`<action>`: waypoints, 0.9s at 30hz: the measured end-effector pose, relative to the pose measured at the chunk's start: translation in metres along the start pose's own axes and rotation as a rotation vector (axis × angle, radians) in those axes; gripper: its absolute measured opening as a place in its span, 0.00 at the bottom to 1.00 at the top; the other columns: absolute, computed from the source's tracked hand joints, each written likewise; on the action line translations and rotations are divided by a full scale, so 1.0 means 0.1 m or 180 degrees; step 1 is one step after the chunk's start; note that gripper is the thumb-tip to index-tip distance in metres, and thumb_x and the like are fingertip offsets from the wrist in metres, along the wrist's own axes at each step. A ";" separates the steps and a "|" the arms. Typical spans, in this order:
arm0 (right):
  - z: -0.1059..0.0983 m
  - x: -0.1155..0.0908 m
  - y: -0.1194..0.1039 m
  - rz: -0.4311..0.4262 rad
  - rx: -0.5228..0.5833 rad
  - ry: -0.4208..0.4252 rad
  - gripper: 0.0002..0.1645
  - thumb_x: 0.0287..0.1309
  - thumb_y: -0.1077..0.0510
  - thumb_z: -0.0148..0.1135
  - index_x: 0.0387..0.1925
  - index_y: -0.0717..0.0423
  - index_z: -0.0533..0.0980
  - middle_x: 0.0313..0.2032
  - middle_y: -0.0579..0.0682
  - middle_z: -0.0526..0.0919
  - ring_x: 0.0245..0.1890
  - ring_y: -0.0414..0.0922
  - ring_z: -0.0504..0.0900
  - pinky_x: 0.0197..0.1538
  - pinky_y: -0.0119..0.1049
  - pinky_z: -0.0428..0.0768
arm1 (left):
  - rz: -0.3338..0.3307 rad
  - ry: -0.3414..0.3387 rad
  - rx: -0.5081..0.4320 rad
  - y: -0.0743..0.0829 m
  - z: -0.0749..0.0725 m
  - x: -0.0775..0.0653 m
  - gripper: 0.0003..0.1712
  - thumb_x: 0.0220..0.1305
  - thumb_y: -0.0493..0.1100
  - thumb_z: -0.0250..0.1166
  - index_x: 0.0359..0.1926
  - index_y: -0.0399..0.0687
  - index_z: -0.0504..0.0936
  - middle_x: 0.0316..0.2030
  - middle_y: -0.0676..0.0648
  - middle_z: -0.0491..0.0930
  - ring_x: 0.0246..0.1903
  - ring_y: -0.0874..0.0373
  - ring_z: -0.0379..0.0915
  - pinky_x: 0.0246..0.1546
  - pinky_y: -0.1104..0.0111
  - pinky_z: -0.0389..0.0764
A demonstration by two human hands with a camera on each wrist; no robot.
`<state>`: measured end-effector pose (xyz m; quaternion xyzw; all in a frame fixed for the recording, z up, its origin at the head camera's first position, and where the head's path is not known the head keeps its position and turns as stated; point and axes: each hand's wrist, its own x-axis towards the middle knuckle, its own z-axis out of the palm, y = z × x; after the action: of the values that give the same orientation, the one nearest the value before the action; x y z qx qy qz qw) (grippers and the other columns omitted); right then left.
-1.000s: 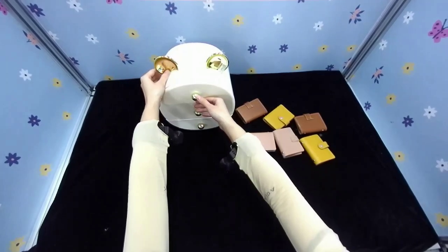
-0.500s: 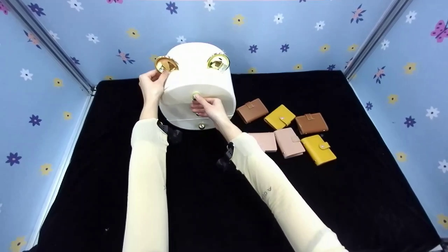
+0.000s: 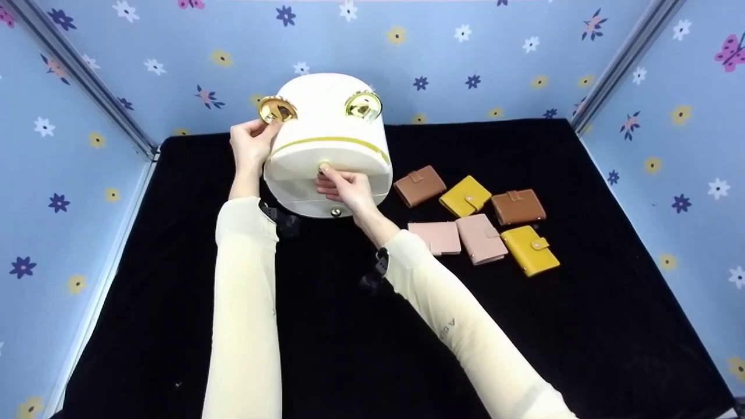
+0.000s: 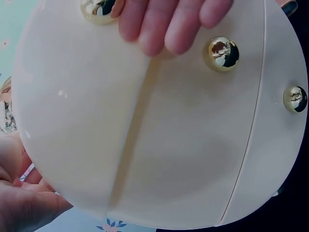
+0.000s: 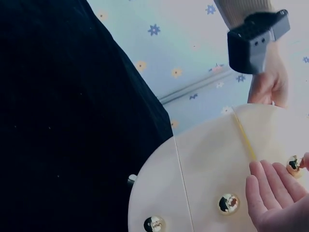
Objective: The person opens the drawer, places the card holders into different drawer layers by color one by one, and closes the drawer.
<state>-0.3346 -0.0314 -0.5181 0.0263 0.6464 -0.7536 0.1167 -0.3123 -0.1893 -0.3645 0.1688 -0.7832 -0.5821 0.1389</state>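
A white rounded drawer box (image 3: 320,110) stands at the back of the black-covered table, with several gold knobs down its front. My right hand (image 3: 349,189) pinches the top knob (image 5: 293,165) between thumb and forefinger; the other fingers extend below it. The top drawer (image 3: 329,158) is slightly pulled out, with a gold-yellow strip showing along its upper edge. My left hand (image 3: 251,145) grips the box's left side, just under a gold round ornament (image 3: 277,109). In the left wrist view, that hand's fingers (image 4: 34,176) are partly hidden behind the box.
Right of the box lie small snap wallets: two brown (image 3: 419,185), two yellow (image 3: 465,196) and two pink (image 3: 481,238). A second gold ornament (image 3: 364,106) sits on the box's right. Blue flowered panels (image 3: 396,58) enclose the table (image 3: 326,326) behind and at both sides.
My right hand has drawn the top drawer slightly forward, and the gold-yellow strip has come into view above it. My left hand stays at the box's left side.
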 end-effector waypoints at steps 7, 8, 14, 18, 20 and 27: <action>-0.07 -0.03 0.24 -0.0142 -0.0007 -0.0134 0.27 0.45 0.36 0.62 0.35 0.53 0.82 0.31 0.50 0.84 0.32 0.44 0.82 0.36 0.35 0.79 | -0.0028 -0.0025 -0.0091 -0.01 0.00 0.01 0.18 0.52 0.44 0.66 0.43 0.39 0.81 0.38 0.45 0.81 0.33 0.61 0.74 0.38 0.74 0.73; -0.07 -0.15 0.15 -0.0158 0.0003 -0.0161 0.26 0.45 0.38 0.62 0.35 0.55 0.82 0.31 0.51 0.84 0.32 0.44 0.82 0.37 0.35 0.79 | -0.0027 -0.0030 -0.0103 -0.01 0.00 0.01 0.18 0.52 0.44 0.66 0.43 0.39 0.81 0.38 0.45 0.81 0.33 0.61 0.74 0.37 0.74 0.73; 0.04 -1.19 -0.73 -0.0219 0.0001 -0.0290 0.19 0.58 0.55 0.56 0.40 0.70 0.77 0.36 0.62 0.81 0.36 0.52 0.81 0.40 0.39 0.78 | -0.0015 -0.0055 -0.0167 -0.01 0.00 0.01 0.18 0.52 0.44 0.65 0.44 0.39 0.81 0.38 0.44 0.80 0.32 0.61 0.74 0.36 0.74 0.74; 0.04 -1.46 -0.91 -0.0258 -0.0033 -0.0416 0.19 0.59 0.58 0.54 0.42 0.74 0.74 0.38 0.65 0.79 0.39 0.55 0.79 0.41 0.38 0.77 | 0.0027 -0.0055 -0.0217 0.00 0.00 0.01 0.17 0.52 0.42 0.65 0.43 0.38 0.81 0.35 0.45 0.81 0.30 0.62 0.74 0.35 0.74 0.74; 0.03 -1.52 -0.92 -0.0288 -0.0013 -0.0454 0.19 0.59 0.58 0.55 0.42 0.74 0.75 0.39 0.65 0.78 0.40 0.56 0.79 0.42 0.39 0.77 | 0.0051 -0.0057 -0.0255 0.00 0.00 0.00 0.17 0.52 0.42 0.66 0.42 0.37 0.81 0.33 0.47 0.81 0.29 0.63 0.74 0.34 0.74 0.74; 0.00 -1.51 -0.74 -0.0401 0.0041 -0.0459 0.18 0.57 0.57 0.57 0.39 0.71 0.77 0.35 0.61 0.81 0.36 0.52 0.81 0.43 0.43 0.76 | 0.0123 -0.0055 -0.0170 -0.02 0.00 0.00 0.17 0.52 0.43 0.65 0.41 0.38 0.82 0.31 0.48 0.81 0.29 0.63 0.74 0.33 0.75 0.73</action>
<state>-0.2035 0.0003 -0.4181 -0.0679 0.6318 -0.7635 0.1151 -0.3117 -0.1901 -0.3664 0.1448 -0.7717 -0.6014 0.1478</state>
